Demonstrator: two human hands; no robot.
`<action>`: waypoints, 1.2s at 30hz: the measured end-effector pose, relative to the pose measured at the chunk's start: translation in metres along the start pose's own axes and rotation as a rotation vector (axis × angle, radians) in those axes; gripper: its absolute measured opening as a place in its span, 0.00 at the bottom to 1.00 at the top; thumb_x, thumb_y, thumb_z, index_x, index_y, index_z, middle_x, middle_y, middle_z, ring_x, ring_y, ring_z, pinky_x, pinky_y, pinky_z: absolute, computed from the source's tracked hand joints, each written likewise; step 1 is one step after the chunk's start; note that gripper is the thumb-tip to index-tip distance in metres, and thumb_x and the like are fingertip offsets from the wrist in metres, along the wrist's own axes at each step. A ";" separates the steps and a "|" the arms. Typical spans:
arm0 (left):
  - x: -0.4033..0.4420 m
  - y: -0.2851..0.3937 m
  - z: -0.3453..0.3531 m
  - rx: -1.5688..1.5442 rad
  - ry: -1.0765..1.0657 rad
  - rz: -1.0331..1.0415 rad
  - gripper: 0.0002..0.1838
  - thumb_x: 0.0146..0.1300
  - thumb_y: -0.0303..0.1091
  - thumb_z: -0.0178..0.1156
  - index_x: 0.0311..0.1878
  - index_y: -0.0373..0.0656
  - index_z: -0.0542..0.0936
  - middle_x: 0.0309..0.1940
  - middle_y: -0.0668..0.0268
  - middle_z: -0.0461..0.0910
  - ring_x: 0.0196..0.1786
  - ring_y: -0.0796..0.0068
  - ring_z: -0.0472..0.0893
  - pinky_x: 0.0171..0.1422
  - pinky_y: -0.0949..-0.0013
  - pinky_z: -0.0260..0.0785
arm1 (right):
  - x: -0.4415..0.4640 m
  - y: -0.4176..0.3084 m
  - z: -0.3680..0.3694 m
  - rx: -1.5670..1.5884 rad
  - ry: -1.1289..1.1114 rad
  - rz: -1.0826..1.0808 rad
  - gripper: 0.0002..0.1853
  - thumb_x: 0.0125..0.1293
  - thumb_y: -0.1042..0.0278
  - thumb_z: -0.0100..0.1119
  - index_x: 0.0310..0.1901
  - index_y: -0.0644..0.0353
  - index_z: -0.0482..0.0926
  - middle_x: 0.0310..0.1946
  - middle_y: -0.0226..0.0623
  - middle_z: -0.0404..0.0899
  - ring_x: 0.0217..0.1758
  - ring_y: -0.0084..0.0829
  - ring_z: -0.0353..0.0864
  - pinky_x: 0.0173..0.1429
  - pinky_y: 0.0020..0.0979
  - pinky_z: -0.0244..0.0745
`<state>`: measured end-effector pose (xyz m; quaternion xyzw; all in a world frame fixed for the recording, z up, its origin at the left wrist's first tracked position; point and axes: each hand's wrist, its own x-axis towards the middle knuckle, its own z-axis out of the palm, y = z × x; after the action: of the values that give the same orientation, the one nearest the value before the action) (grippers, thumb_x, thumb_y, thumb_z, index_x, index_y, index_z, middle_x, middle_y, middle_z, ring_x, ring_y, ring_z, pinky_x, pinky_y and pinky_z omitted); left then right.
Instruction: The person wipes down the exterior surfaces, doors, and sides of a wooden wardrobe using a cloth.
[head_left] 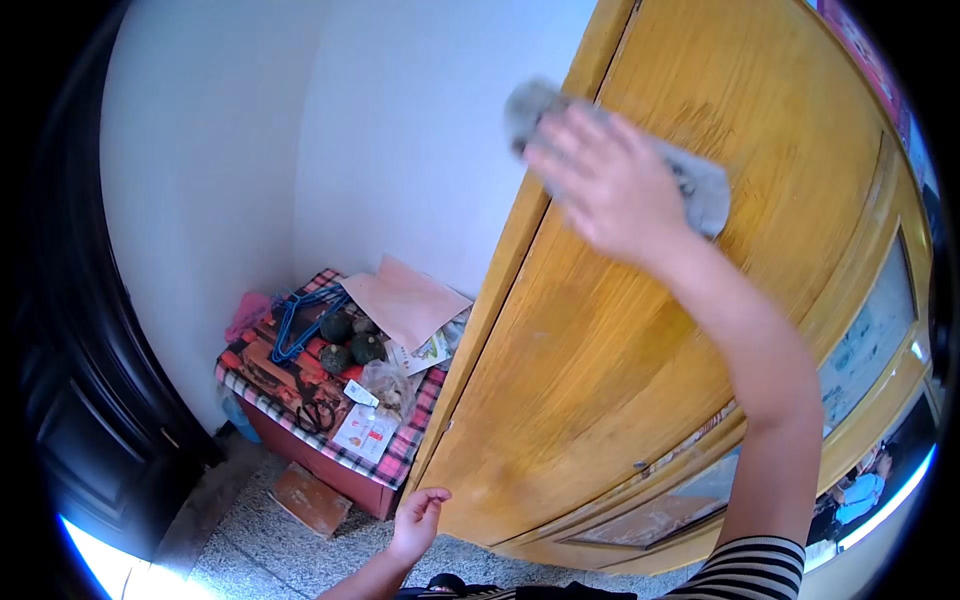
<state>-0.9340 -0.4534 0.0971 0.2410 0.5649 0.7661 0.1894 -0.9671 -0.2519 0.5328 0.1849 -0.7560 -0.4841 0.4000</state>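
Observation:
My right hand [610,185] presses a grey cloth [705,190] to the yellow-brown wooden side of a cabinet [560,400], high up near its edge. One end of the cloth sticks out past that edge, and both hand and cloth are a little blurred. Dark, damp-looking patches show on the wood around the cloth. Low down, my left hand [418,525] hangs by the cabinet's bottom corner with its fingers loosely curled in. Nothing shows in it.
Left of the cabinet stands a low chest with a plaid cloth [400,462], bearing blue hangers [290,325], several dark green gourds [337,358], papers [366,432] and a cardboard sheet [405,305]. A brick-red tile [311,498] lies on the speckled floor. A dark door [90,430] stands far left.

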 end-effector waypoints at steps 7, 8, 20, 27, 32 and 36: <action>-0.004 -0.011 -0.003 0.012 -0.051 -0.061 0.09 0.64 0.20 0.46 0.43 0.36 0.76 0.38 0.67 0.77 0.44 0.80 0.74 0.52 0.78 0.64 | 0.045 0.078 -0.002 -0.071 0.089 0.148 0.25 0.55 0.70 0.52 0.57 0.45 0.69 0.58 0.30 0.68 0.64 0.34 0.63 0.67 0.45 0.56; -0.003 -0.012 -0.006 0.036 -0.026 -0.064 0.09 0.63 0.20 0.46 0.43 0.36 0.75 0.38 0.67 0.77 0.44 0.80 0.74 0.52 0.78 0.64 | 0.058 0.087 -0.006 -0.069 0.093 0.146 0.25 0.55 0.70 0.52 0.57 0.45 0.69 0.58 0.30 0.68 0.64 0.34 0.63 0.67 0.45 0.56; 0.001 -0.021 -0.011 0.067 0.132 0.105 0.09 0.62 0.21 0.48 0.42 0.35 0.77 0.35 0.64 0.79 0.38 0.78 0.77 0.44 0.77 0.69 | 0.027 0.006 0.007 0.054 0.031 0.007 0.23 0.54 0.71 0.52 0.54 0.50 0.72 0.54 0.35 0.71 0.62 0.38 0.65 0.65 0.43 0.58; -0.003 -0.036 -0.017 -0.055 0.014 0.003 0.09 0.62 0.18 0.45 0.42 0.34 0.74 0.39 0.67 0.76 0.45 0.79 0.74 0.53 0.78 0.64 | 0.060 0.052 0.003 0.022 0.136 0.160 0.20 0.56 0.70 0.52 0.53 0.52 0.72 0.53 0.38 0.72 0.61 0.39 0.66 0.64 0.42 0.60; 0.005 0.029 -0.024 -0.008 0.085 -0.125 0.10 0.62 0.23 0.47 0.44 0.35 0.76 0.42 0.59 0.78 0.49 0.69 0.75 0.56 0.70 0.64 | 0.118 0.131 0.010 -0.205 0.358 0.391 0.20 0.59 0.65 0.50 0.54 0.56 0.70 0.54 0.40 0.72 0.62 0.38 0.66 0.65 0.38 0.59; 0.017 -0.006 -0.048 0.197 0.062 0.186 0.10 0.62 0.22 0.47 0.44 0.35 0.75 0.41 0.60 0.77 0.48 0.70 0.74 0.56 0.70 0.64 | 0.147 0.160 0.005 -0.185 0.449 0.480 0.19 0.60 0.64 0.49 0.53 0.58 0.72 0.56 0.42 0.70 0.60 0.44 0.66 0.63 0.37 0.61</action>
<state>-0.9757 -0.4792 0.0820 0.2860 0.6183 0.7282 0.0755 -1.0440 -0.2732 0.7352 0.0668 -0.6239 -0.3899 0.6741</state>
